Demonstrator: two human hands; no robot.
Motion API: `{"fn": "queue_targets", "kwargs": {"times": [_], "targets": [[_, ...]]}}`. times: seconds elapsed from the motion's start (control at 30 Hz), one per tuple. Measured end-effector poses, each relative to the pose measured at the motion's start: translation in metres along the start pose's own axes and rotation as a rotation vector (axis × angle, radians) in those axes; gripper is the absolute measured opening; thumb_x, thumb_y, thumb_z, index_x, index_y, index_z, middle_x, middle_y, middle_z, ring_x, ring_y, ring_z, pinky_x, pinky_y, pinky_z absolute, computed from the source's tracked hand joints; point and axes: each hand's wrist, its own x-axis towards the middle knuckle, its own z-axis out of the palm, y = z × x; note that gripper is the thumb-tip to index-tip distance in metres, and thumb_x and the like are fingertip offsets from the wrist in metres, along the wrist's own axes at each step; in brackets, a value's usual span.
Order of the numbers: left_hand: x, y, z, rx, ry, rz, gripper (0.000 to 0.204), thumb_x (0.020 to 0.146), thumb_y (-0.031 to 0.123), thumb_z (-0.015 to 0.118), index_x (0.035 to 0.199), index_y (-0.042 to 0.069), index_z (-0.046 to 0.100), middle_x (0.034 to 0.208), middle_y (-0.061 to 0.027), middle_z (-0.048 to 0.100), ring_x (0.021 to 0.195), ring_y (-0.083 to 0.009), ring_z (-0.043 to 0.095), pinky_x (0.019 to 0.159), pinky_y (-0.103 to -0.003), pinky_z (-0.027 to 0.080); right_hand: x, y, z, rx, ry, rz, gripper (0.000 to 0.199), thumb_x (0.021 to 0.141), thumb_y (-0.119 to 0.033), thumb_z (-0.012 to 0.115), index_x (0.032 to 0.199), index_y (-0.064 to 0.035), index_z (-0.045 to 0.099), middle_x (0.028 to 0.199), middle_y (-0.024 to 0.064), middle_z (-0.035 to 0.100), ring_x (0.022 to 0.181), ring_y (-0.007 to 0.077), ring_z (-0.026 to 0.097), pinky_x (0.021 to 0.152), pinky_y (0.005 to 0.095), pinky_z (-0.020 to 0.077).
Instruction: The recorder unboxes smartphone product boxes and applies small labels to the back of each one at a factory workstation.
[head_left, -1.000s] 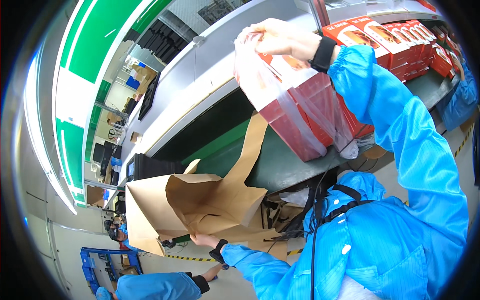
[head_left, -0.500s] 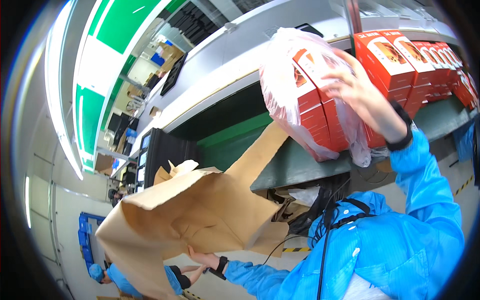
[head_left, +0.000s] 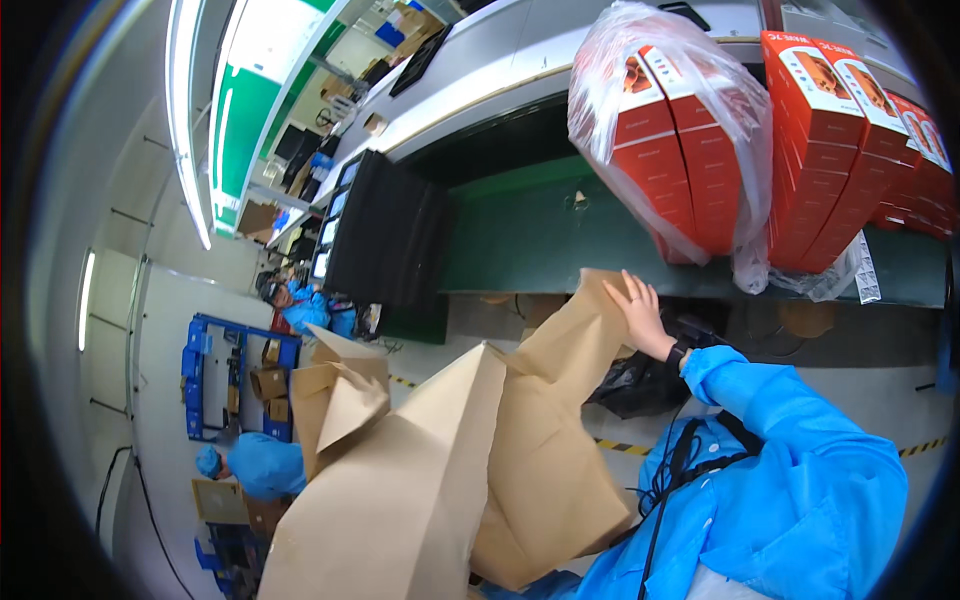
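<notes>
A large crumpled sheet of brown kraft paper (head_left: 550,430) spreads across the lower middle, folded and torn along its edges. My right hand (head_left: 642,318) grips its upper right corner, the fingers lying over the edge. My left hand is hidden behind the paper; only a bit of blue sleeve shows below it. Beyond my right hand, a clear plastic bag (head_left: 752,195) stands on the dark green bench (head_left: 530,235), partly wrapped around two stacks of red boxes (head_left: 655,165). Neither hand touches the bag.
More red box stacks (head_left: 815,150) stand right of the bag. A black rack (head_left: 385,235) sits at the bench's left end. Under the bench lies a black plastic bag (head_left: 640,385). Two co-workers in blue are farther left, near a blue shelf frame (head_left: 192,380).
My right hand has left the bagged red boxes and come down onto the brown paper's corner. The paper has turned, and my left hand has gone out of sight behind it. The view has shifted.
</notes>
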Motion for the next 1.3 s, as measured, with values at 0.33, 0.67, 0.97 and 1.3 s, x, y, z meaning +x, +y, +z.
{"fn": "queue_targets", "kwargs": {"times": [0.33, 0.67, 0.97, 1.3], "targets": [[-0.069, -0.124, -0.024, 0.825, -0.399, 0.318, 0.011, 0.086, 0.004, 0.051, 0.082, -0.006, 0.05, 0.076, -0.0189, 0.053, 0.071, -0.0221, 0.049, 0.064, -0.035, 0.041, -0.142, -0.071, -0.019, 0.794, -0.407, -0.274, 0.056, 0.078, 0.004, 0.044, 0.134, -0.0028, 0.04, 0.142, 0.0205, 0.033, 0.132, 0.0331, 0.031, 0.108, 0.038, 0.0255], [-0.131, -0.138, 0.064, 0.457, -1.09, -0.162, 0.079, 0.079, 0.02, 0.07, 0.132, -0.01, 0.02, 0.122, -0.021, 0.046, 0.117, -0.0246, 0.041, 0.098, -0.033, 0.034, -0.2, -0.084, -0.067, 1.028, -0.642, -0.101, 0.04, 0.089, -0.01, 0.047, 0.128, -0.0015, 0.046, 0.131, 0.0164, 0.048, 0.125, 0.026, 0.042, 0.103, 0.0349, 0.034], [-0.134, -0.146, 0.057, 0.128, -0.965, -0.254, 0.069, 0.075, 0.003, 0.071, 0.13, 0.0, 0.03, 0.122, -0.0131, 0.047, 0.109, -0.0215, 0.051, 0.091, -0.031, 0.045, -0.165, -0.086, -0.099, 1.706, -1.024, 0.233, 0.046, 0.087, -0.012, 0.056, 0.129, -0.0016, 0.04, 0.127, 0.0119, 0.052, 0.119, 0.0176, 0.047, 0.1, 0.0314, 0.036], [-0.092, -0.151, 0.034, 0.48, -0.984, 0.071, 0.03, 0.074, -0.008, 0.05, 0.103, -0.004, 0.055, 0.092, -0.0171, 0.063, 0.087, -0.0223, 0.062, 0.077, -0.032, 0.048, -0.115, -0.043, -0.205, 0.922, -0.361, -0.205, 0.078, 0.075, -0.036, 0.072, 0.135, -0.0051, 0.034, 0.137, 0.0133, 0.035, 0.127, 0.025, 0.036, 0.104, 0.0403, 0.0297]]}}
